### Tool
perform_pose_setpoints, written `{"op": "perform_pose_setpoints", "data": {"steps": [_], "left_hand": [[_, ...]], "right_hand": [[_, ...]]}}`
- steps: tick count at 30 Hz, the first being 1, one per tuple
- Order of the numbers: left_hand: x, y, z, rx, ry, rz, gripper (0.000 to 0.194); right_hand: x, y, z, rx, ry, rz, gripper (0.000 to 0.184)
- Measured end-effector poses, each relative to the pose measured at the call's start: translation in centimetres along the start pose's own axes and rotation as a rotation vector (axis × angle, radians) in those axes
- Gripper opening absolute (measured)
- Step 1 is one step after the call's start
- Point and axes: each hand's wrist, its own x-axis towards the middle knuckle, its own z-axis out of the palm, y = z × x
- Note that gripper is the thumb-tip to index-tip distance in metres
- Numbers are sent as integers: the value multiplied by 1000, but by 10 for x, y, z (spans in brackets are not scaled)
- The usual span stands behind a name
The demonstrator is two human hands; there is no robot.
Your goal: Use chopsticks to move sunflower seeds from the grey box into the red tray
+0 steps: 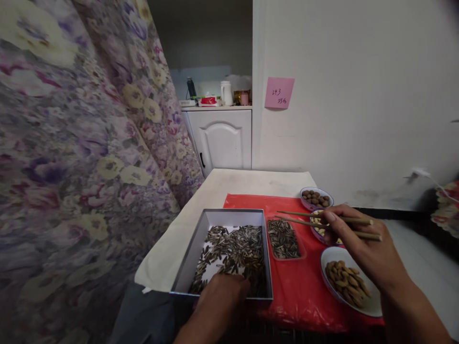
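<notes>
My right hand point(347, 234) grips a pair of wooden chopsticks point(297, 220), their tips apart and pointing left above a clear plastic tub point(303, 251) of sunflower seeds point(283, 239). Nothing shows between the tips. My left hand point(224, 298) reaches over the near side of an open shallow box point(190, 251), its fingers curled down at the striped sunflower seeds point(240, 243) spread inside. Its fingertips are hidden, so what they hold cannot be made out. Below my right hand lies a white bowl point(371, 308) of long brown shelled nuts or seeds point(346, 282).
A bowl of round brown nuts point(315, 197) stands at the back right; a bowl of pale pieces point(317, 222) is partly behind my right hand. Red plastic sheeting point(290, 286) covers part of the cream-covered table point(172, 248). A floral curtain point(107, 167) hangs left, a wall behind.
</notes>
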Motion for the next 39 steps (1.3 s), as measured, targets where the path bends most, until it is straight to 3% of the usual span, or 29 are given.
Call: {"op": "perform_pose_setpoints", "data": {"steps": [3, 8, 13, 23, 27, 30, 33, 39], "left_hand": [[0, 0, 1, -9, 1, -7, 11], [-1, 2, -7, -3, -21, 9, 14], [0, 3, -11, 9, -58, 8, 21], [1, 0, -6, 4, -43, 41, 23], [2, -2, -3, 12, -31, 65, 22], [0, 0, -6, 9, -34, 48, 19], [-1, 2, -9, -1, -30, 38, 17], [-1, -1, -4, -40, 1, 11, 13]], "right_hand": [[-2, -5, 13, 41, -35, -47, 21], [-10, -5, 63, 55, -326, -216, 23], [-15, 15, 106, -1, -365, -282, 18], [-15, 28, 118, -22, -378, -276, 18], [-13, 25, 116, -14, -356, -287, 22], [-9, 17, 103, 24, -347, -247, 23], [-6, 8, 76, 51, -306, -185, 25], [-1, 3, 18, 42, -41, 34, 23]]}}
